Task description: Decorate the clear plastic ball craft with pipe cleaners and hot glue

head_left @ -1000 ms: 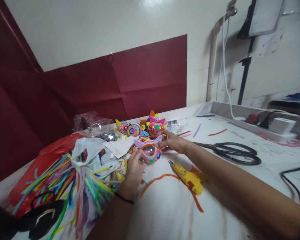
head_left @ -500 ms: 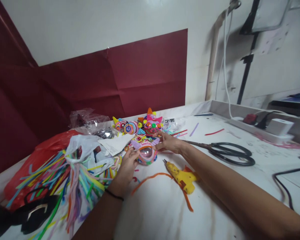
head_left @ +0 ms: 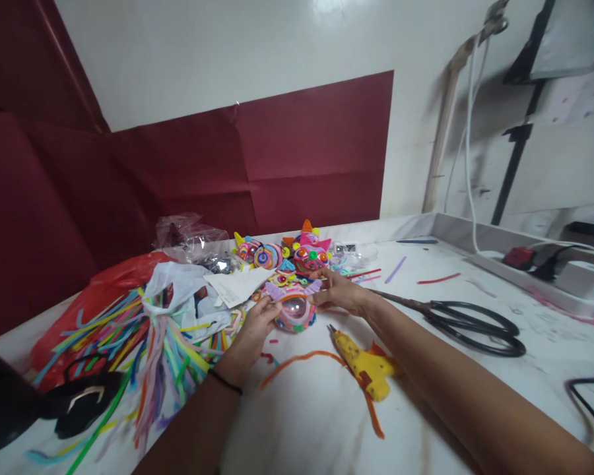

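While both hands stayed on the same ornament, little else on the table shifted.
Table [head_left: 327,422]: white top, bearing everything below.
Red bag [head_left: 103,297]: lay at the left, with a heap of coloured strips [head_left: 143,343] spilling over it.
Scissors [head_left: 475,323]: black, lay right of the right forearm, well apart from the hands.
Glue gun [head_left: 363,363]: yellow, lay just in front of the hands, nozzle toward them, across an orange strip [head_left: 301,361].
Finished ornaments [head_left: 297,251]: a bright cluster just behind the hands.
Change: compared with a second before, the hands had barely moved; the holding went on.
Ornament [head_left: 294,310]: a clear dome ringed with coloured strips, on the table between the hands.
Left hand [head_left: 255,323]: fingers closed narrowly on its left edge.
Right hand [head_left: 339,290]: fingertips pinched its purple upper right part.
Obstruction: glue gun and orange strip crowded the near side.
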The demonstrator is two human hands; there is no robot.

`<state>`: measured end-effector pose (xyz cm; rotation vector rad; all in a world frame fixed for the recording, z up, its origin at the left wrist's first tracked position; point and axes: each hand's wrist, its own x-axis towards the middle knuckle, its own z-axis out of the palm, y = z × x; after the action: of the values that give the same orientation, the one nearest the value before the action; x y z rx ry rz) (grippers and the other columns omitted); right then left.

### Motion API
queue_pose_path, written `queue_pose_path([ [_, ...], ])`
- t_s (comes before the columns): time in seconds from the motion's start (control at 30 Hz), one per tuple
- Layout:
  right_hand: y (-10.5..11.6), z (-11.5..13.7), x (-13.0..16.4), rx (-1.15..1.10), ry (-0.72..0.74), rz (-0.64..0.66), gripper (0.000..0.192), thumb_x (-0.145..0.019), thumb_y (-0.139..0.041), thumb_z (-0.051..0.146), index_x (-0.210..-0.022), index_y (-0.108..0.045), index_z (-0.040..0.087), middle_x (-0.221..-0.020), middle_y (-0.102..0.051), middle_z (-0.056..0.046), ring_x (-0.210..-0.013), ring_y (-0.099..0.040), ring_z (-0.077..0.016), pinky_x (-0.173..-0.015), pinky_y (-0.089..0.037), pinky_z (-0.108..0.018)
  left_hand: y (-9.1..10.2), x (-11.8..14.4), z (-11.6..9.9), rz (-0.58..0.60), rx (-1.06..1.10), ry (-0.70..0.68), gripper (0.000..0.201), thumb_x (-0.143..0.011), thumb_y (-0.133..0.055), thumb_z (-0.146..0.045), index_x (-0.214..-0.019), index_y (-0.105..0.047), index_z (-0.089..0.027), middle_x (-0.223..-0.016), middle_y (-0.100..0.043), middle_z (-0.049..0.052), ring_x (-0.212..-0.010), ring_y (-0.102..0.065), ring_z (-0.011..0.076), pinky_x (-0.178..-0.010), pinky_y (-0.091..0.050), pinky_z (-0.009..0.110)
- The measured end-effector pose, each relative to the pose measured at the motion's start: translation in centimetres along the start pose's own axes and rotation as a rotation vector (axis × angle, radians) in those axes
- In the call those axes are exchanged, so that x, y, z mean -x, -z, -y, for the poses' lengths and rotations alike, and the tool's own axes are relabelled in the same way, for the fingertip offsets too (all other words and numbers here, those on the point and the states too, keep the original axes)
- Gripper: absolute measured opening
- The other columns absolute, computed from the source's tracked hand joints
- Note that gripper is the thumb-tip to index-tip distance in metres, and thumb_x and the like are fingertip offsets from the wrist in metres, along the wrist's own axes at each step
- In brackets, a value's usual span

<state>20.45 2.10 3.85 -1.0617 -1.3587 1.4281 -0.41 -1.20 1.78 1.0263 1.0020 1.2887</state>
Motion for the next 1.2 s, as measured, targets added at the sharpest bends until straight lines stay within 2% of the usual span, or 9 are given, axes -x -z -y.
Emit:
queue_pose_path([
  [0.2,0.0,0.0,0.0,0.017,-0.005,-0.018,0.059,-0.056,-0.086,0.01,-0.1,-0.049,0.023,-0.066,-0.049,0.013,-0.056,-0.057,-0.0076,-0.056,-0.055,-0.024,0.5,-0.7,0.6,-0.024,0.001,0.011,0.025,-0.061,-0.085,-0.024,-0.081,-0.071,-0.02,-0.094,-0.072,0.006,-0.093,-0.065,0.0223,-0.081,-0.05,0.029],
  [0.4,-0.2,-0.1,-0.4,0.024,-0.009,-0.042,0.06,-0.055,-0.088,0.011,-0.098,-0.049,0.024,-0.063,-0.053,0.013,-0.055,-0.058,-0.0088,-0.053,-0.054,-0.023,0.7,-0.9,0.6,-0.008,-0.016,0.003,0.027,-0.062,-0.083,-0.025,-0.084,-0.069,-0.02,-0.098,-0.071,0.006,-0.101,-0.064,0.0228,-0.087,-0.051,0.031],
  [0.67,-0.9,0.3,-0.5,0.063,-0.043,-0.121,0.055,-0.059,-0.083,0.007,-0.097,-0.048,0.023,-0.059,-0.052,0.013,-0.052,-0.059,-0.011,-0.049,-0.049,-0.023,0.6,-1.2,0.4,-0.026,-0.026,0.02,0.018,-0.067,-0.08,-0.021,-0.083,-0.071,-0.02,-0.094,-0.071,0.004,-0.089,-0.065,0.0174,-0.087,-0.052,0.03],
  [0.83,-1.1,0.7,-0.3,0.114,-0.054,-0.149,0.054,-0.058,-0.083,0.009,-0.096,-0.048,0.024,-0.058,-0.053,0.011,-0.053,-0.058,-0.0133,-0.047,-0.045,-0.023,0.8,-1.3,0.4,-0.025,-0.026,0.024,0.023,-0.063,-0.084,-0.019,-0.083,-0.072,-0.019,-0.09,-0.072,0.002,-0.087,-0.067,0.0158,-0.085,-0.051,0.027],
  [1.03,-1.0,0.6,-0.5,0.12,-0.036,-0.147,0.052,-0.057,-0.082,0.008,-0.094,-0.049,0.024,-0.059,-0.054,0.01,-0.054,-0.059,-0.014,-0.046,-0.045,-0.023,0.6,-1.3,0.5,0.009,-0.03,0.014,0.03,-0.059,-0.086,-0.02,-0.087,-0.074,-0.02,-0.1,-0.075,0.005,-0.098,-0.069,0.0184,-0.09,-0.053,0.029],
  [1.2,-0.9,0.5,-0.6,0.108,-0.022,-0.167,0.052,-0.054,-0.082,0.007,-0.089,-0.048,0.024,-0.058,-0.05,0.01,-0.052,-0.056,-0.0134,-0.044,-0.043,-0.023,0.5,-1.1,0.6,0.031,-0.046,0.0,0.029,-0.06,-0.086,-0.022,-0.086,-0.073,-0.02,-0.104,-0.075,0.006,-0.1,-0.069,0.0196,-0.091,-0.054,0.031],
])
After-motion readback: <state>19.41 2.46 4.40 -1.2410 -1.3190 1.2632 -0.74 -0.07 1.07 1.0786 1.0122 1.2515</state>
